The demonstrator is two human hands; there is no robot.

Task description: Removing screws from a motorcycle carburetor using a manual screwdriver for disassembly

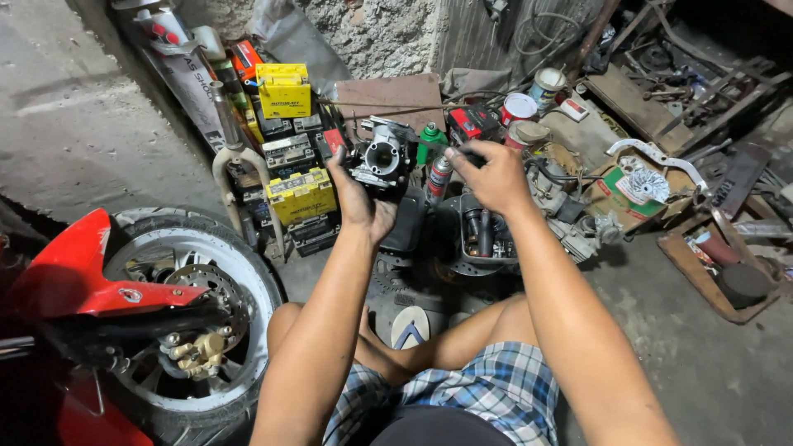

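Cluttered concrete floor lies below you. Your left hand [361, 201] grips the grey metal carburetor [383, 157] raised before you; your right hand [494, 175] pinches something dark beside it. It looks heavy, rigid, probably oily: hold the body.

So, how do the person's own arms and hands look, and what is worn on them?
Both arms are bare to the edge of the picture: no sleeves show. The left hand and right hand wear no gloves, and no watch, ring or band is visible.

yellow boxy batteries [284, 91] stacked left, red-labelled tins [519, 107], perhaps green carton [625, 195] right
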